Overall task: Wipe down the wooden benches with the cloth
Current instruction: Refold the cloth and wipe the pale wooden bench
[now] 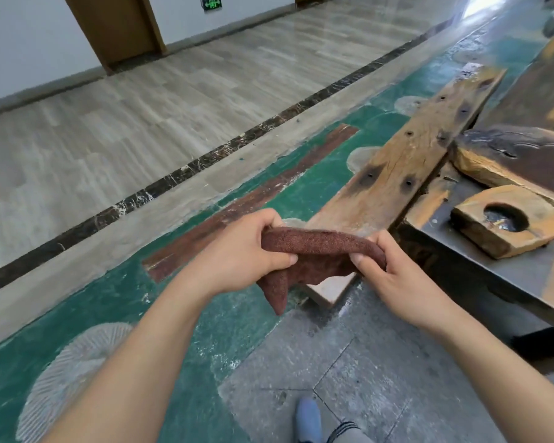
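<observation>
A reddish-brown cloth (314,257) is stretched between both hands, folded over, with one corner hanging down. My left hand (240,254) grips its left end and my right hand (394,276) pinches its right end. Both hold it in the air just above the near end of a long weathered wooden bench (406,155), which runs away to the upper right. The cloth hides the bench's near end in part.
A dark wooden table (509,266) stands to the right, bearing a wooden block with a round hollow (506,219) and a dark slab (525,155). The floor is green painted and grey tile. My blue shoe (307,420) shows below. A door (115,27) is far left.
</observation>
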`<state>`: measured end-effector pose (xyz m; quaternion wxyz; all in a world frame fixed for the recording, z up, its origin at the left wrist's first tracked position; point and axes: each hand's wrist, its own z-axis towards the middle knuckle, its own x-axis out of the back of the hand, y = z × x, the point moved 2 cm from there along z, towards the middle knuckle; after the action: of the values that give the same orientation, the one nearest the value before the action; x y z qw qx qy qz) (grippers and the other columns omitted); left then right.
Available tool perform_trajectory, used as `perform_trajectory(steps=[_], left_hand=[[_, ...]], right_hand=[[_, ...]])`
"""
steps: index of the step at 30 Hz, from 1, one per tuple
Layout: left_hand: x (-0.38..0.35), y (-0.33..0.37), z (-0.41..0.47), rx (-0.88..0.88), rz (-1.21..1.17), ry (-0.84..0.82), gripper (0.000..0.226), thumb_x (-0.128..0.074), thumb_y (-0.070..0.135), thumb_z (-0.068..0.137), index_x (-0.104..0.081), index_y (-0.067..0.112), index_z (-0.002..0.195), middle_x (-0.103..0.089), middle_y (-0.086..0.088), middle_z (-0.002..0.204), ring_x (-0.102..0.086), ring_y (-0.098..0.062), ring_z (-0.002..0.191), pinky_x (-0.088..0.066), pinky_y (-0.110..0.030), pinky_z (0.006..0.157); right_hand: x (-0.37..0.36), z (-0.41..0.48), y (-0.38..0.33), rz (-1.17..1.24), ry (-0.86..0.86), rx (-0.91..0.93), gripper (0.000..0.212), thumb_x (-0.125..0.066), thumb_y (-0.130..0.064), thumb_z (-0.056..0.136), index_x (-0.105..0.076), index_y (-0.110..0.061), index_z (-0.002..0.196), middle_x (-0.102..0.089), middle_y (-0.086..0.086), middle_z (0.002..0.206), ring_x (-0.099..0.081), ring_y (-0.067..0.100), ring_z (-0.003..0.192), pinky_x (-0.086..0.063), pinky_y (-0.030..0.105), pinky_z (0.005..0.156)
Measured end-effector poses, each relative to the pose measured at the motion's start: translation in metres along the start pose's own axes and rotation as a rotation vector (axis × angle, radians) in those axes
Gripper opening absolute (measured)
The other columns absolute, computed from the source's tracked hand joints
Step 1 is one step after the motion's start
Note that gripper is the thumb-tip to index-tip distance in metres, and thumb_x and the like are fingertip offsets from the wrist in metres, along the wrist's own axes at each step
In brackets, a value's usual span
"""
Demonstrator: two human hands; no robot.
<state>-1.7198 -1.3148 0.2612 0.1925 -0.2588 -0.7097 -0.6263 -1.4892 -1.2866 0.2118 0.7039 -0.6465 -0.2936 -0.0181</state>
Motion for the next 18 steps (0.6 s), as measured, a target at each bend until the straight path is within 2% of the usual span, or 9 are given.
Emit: perform_trajectory(steps=[4, 8, 11, 12, 15, 18], left_hand=[[0.001, -0.023, 0.053, -0.012, 0.027, -0.046, 0.025, -0.077, 0.016, 0.074, -0.052, 0.02, 0.078, -0.061, 0.005, 0.067, -0.056, -0.01, 0.058, -0.044, -0.032, 0.06], [0.008, -0.05, 0.098, 0.02, -0.04, -0.091, 0.023, -0.075, 0.009, 0.075, -0.055, 0.02, 0.08, -0.069, -0.007, 0.068, -0.067, -0.026, 0.065, -0.051, -0.04, 0.065], [0.014, -0.068, 0.132, 0.012, -0.104, -0.125, 0.024, -0.075, 0.006, 0.077, -0.058, 0.02, 0.087, -0.07, -0.01, 0.07, -0.068, -0.03, 0.067, -0.053, -0.041, 0.069], [0.015, -0.074, 0.145, 0.003, -0.129, -0.141, 0.025, -0.075, 0.004, 0.076, -0.058, 0.018, 0.089, -0.069, -0.008, 0.072, -0.068, -0.028, 0.067, -0.053, -0.037, 0.07], [0.015, -0.099, 0.188, -0.055, -0.142, -0.213, 0.027, -0.075, 0.001, 0.074, -0.059, 0.02, 0.086, -0.064, 0.003, 0.077, -0.058, -0.004, 0.063, -0.045, -0.019, 0.064], [-0.001, -0.135, 0.234, -0.056, -0.182, -0.347, 0.033, -0.069, -0.005, 0.077, -0.051, 0.022, 0.084, -0.059, 0.011, 0.066, -0.051, -0.001, 0.053, -0.04, -0.016, 0.053]], right_hand=[[-0.016, 0.039, 0.031, 0.116, 0.023, -0.087, 0.019, -0.057, -0.026, 0.092, -0.045, -0.016, 0.081, -0.045, -0.024, 0.055, -0.037, -0.004, 0.052, -0.033, 0.011, 0.05], [-0.034, 0.069, 0.05, 0.3, 0.124, -0.142, 0.02, -0.066, -0.012, 0.086, -0.049, -0.001, 0.084, -0.043, -0.005, 0.066, -0.041, 0.006, 0.061, -0.032, 0.02, 0.056], [-0.05, 0.09, 0.055, 0.368, 0.205, -0.158, 0.014, -0.064, -0.002, 0.086, -0.05, -0.004, 0.087, -0.048, -0.002, 0.07, -0.045, 0.006, 0.066, -0.038, 0.02, 0.061], [-0.056, 0.097, 0.059, 0.384, 0.24, -0.164, 0.013, -0.062, 0.0, 0.086, -0.051, -0.007, 0.088, -0.051, -0.004, 0.071, -0.047, 0.005, 0.067, -0.04, 0.019, 0.062], [-0.072, 0.124, 0.074, 0.407, 0.368, -0.192, 0.02, -0.059, 0.004, 0.087, -0.054, -0.014, 0.094, -0.057, -0.013, 0.073, -0.051, 0.002, 0.069, -0.043, 0.016, 0.063], [-0.09, 0.152, 0.101, 0.395, 0.533, -0.27, 0.029, -0.06, 0.003, 0.087, -0.057, -0.022, 0.101, -0.062, -0.008, 0.085, -0.056, 0.004, 0.077, -0.047, 0.019, 0.067]])
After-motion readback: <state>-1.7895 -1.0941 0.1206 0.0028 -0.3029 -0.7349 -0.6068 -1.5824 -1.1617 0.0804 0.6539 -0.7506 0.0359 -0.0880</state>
